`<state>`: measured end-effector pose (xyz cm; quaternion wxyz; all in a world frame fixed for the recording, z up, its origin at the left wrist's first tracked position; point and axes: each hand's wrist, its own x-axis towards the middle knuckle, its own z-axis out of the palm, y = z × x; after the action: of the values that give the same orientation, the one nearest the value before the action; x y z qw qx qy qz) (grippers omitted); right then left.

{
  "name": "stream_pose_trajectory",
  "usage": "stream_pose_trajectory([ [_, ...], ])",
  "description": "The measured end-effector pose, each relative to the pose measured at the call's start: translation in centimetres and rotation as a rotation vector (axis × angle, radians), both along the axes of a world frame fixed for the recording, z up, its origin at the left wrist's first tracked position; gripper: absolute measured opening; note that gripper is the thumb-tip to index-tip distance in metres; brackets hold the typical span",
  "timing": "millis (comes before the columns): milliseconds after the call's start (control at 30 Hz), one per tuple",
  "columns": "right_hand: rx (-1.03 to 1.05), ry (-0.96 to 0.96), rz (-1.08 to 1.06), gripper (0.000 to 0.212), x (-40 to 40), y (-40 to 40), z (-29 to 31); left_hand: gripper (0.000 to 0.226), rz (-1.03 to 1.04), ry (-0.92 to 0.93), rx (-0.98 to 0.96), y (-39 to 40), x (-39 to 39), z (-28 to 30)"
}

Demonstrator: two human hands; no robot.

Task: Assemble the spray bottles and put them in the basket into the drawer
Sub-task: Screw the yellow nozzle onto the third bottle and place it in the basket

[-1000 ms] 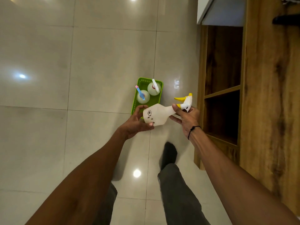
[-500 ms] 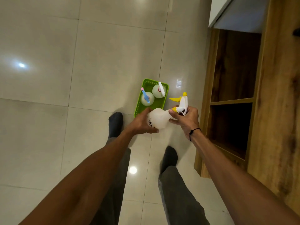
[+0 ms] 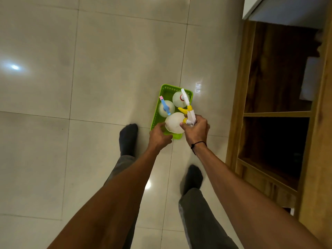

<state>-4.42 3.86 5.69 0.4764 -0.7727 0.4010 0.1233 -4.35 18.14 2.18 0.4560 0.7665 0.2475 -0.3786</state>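
A green basket sits on the tiled floor. Two white spray bottles stand upright in it: one with a blue and pink trigger head at the left, one with a white and red head at the far right. A third white bottle with a yellow and white trigger head is upright over the basket's near end. My right hand grips its neck and trigger head. My left hand holds the lower left side of its body. Its base is hidden.
A wooden cabinet with open shelf compartments stands right of the basket. A white surface juts out above it at top right. My socked feet stand just behind the basket on the glossy floor.
The bottle has swung from lying sideways between my hands to upright, and it has come down over the basket's near end. Both hands moved forward and lower with it.
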Motion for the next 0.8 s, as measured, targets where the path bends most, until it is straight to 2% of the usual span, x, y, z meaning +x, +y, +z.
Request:
stream_pose_trajectory([
  [100, -0.023, 0.035, 0.068, 0.042, -0.4, 1.0, -2.3, 0.067, 0.017, 0.057, -0.012, 1.0, 0.1, -1.6],
  [233, -0.093, 0.034, 0.161, 0.03, -1.0, 2.2, -5.2, 0.056, -0.029, -0.009, 0.099, 2.7, 0.8, -4.2],
  [333, -0.102, -0.004, 0.192, 0.039, -1.1, 2.8, -7.6, 0.057, -0.033, -0.005, 0.135, 3.5, 1.8, -6.2],
  [533, -0.108, 0.041, 0.259, 0.046, -1.1, 3.3, -11.3, 0.066, -0.22, -0.008, 0.203, 3.2, 4.0, -9.7],
  [700, -0.069, 0.058, 0.386, 0.072, -2.1, 2.6, -11.7, 0.06, -0.38, 0.072, 0.235, 3.1, 5.2, -11.2],
  [800, -0.05, 0.016, 0.348, 0.09, -3.2, 1.3, -11.7, 0.065, -0.389, 0.148, 0.201, 3.5, 5.9, -11.6],
])
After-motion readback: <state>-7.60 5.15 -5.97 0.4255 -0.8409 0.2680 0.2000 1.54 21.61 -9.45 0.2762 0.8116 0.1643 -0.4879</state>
